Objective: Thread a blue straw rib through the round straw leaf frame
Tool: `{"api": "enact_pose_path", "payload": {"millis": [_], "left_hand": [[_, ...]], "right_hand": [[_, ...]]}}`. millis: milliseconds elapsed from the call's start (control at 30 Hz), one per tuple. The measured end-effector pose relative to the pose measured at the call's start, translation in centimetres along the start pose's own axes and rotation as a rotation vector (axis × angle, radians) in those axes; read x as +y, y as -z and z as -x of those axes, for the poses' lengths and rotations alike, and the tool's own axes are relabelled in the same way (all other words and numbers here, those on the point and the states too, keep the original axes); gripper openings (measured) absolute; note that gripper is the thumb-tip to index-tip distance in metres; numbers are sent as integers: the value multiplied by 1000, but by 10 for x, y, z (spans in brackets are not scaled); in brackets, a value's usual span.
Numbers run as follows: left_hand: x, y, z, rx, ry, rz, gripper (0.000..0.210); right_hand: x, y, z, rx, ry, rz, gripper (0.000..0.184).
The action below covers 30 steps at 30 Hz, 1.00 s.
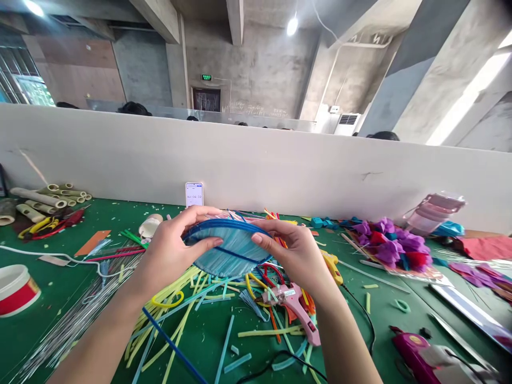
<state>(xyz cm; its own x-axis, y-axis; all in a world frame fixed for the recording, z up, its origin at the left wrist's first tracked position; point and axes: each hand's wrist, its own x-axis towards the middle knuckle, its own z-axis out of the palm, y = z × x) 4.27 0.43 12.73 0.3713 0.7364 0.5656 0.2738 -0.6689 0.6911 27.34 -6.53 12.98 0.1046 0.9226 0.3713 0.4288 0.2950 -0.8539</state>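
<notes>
Between my two hands is a round, light-blue, streaked panel with a dark-blue rim and a dark-blue strip across its face. It is tilted above the table. My left hand grips its left edge, thumb on the near face and fingers behind. On the opposite edge my right hand pinches the rim, thumb in front. Below lie yellow and blue pipe cleaners. A pink glue gun rests under my right wrist, close to red-and-yellow-handled scissors or pliers, partly covered. One dark-blue strip runs beside my left forearm.
A phone showing a timer leans on the white partition. Thin wires, a paper cup and bamboo pieces lie left. Rightward are a yellow glue gun, purple flowers and a magenta power strip.
</notes>
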Motion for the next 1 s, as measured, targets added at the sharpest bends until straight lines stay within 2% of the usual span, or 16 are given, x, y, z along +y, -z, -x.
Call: {"api": "enact_pose_path", "payload": {"millis": [267,467,533,633,733,800,867,1000], "left_hand": [[4,-1,2,57,-90,-48,32],[-2,7,-1,130,-69,-37,25],[-5,10,-1,144,-60,-36,21],[-6,11,0,169,-66,-51,20],[-5,7,0,164,-116,-121,16],[-3,4,-1,146,-172,-147,13],[0,0,-1,126,-220,-132,13],[7,-4,0,83,-268,-83,14]], "right_hand": [[3,-7,-1,169,129,36,19],[8,-3,-4,289,190,-44,18],[9,-2,-4,275,167,-50,21],[8,1,-3,164,152,-67,24],[4,3,0,17,176,-56,40],[1,2,1,-7,185,-17,47],[-2,-2,3,27,223,49,41],[-3,-11,3,84,386,143,21]]}}
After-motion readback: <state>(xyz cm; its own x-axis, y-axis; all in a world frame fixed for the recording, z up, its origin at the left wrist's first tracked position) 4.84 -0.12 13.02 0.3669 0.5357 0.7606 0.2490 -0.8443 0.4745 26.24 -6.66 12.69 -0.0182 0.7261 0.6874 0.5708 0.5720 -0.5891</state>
